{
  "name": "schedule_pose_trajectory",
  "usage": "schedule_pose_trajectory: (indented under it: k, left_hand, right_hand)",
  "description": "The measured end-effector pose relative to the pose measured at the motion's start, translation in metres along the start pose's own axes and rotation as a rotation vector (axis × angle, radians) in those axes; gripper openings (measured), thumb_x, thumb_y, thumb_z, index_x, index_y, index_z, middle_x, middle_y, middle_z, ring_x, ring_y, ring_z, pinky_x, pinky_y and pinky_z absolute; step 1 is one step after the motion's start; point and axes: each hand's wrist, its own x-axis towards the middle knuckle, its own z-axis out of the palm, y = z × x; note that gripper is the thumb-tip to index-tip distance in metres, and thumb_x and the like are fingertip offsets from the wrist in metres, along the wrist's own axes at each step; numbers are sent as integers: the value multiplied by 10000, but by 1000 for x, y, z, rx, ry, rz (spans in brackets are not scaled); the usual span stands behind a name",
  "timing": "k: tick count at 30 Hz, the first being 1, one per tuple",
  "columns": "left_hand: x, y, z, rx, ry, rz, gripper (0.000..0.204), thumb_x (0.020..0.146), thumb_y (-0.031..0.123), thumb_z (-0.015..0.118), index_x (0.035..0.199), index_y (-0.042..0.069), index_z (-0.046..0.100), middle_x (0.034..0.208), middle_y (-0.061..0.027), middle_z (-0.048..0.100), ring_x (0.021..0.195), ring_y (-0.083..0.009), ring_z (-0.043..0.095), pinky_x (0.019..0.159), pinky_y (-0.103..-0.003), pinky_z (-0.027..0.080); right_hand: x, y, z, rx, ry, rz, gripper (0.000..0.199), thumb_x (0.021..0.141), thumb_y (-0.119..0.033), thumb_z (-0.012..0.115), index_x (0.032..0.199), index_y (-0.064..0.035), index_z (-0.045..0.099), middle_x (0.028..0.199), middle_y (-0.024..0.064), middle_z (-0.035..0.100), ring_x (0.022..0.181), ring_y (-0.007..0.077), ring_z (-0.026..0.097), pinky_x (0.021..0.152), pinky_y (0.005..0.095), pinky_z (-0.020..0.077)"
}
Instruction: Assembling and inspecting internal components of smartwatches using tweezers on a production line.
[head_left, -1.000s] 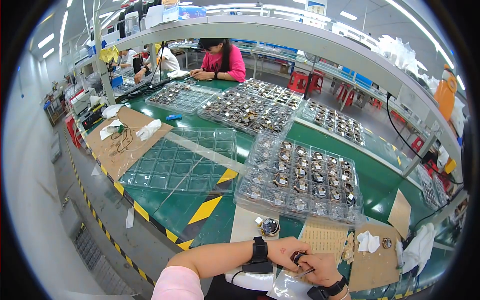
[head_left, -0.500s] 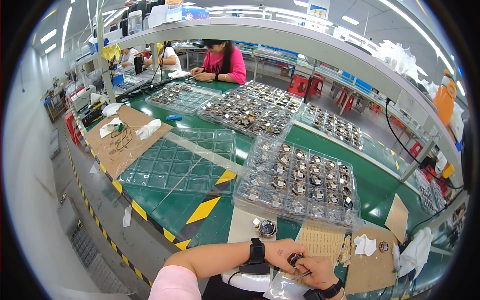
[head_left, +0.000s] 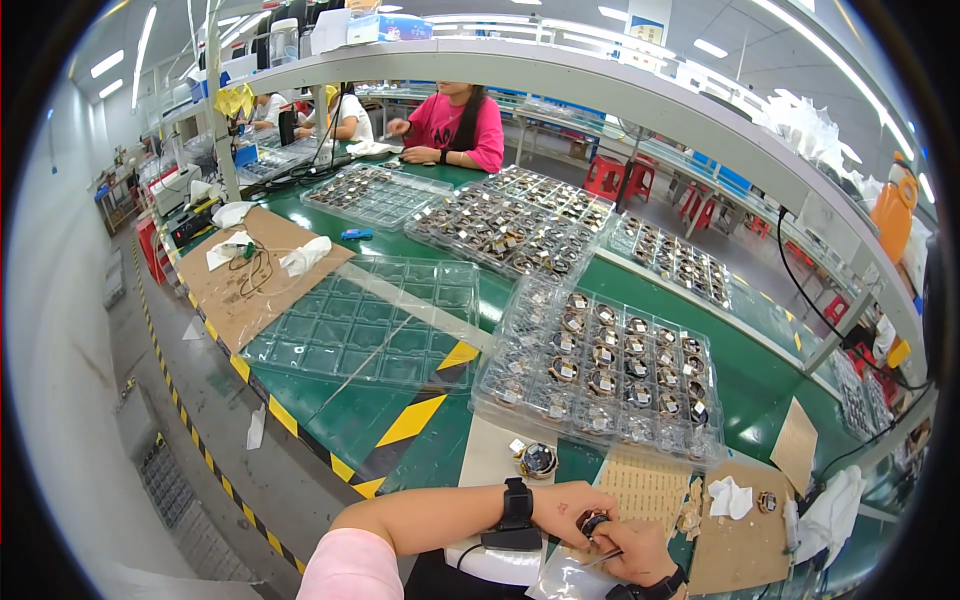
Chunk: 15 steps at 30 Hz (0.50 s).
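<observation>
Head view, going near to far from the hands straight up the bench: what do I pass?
Left hand and right hand on a small round part → loose round part → filled clear tray → farther filled trays → seated person in pink.

Green worktop (head_left: 760,380) edged at seven o'clock with yellow-and-black stripes (head_left: 415,420); clear trays (head_left: 370,325); brown cardboard (head_left: 245,275); pink sleeve (head_left: 350,565); black wristband (head_left: 517,500).
</observation>
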Motion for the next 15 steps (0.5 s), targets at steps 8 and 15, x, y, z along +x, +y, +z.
schedule_pose_trajectory:
  k: [8,15]
  left_hand:
    - [2,-18,-2,-30,13,78,400,711,161,741,1062,83,566,773,-43,619,634,-132,578,578,-279,455]
    - [-5,-9,-11,5,102,-67,426,751,194,752,1122,93,569,872,-32,625,706,-79,589,625,-248,492]
  right_hand:
    - [-11,2,-5,92,-7,31,116,733,-71,684,836,-99,639,585,88,560,519,235,583,491,331,455]
    - [-23,29,1,450,116,481,81,862,-128,664,855,-59,622,619,-34,454,563,66,412,523,231,341]
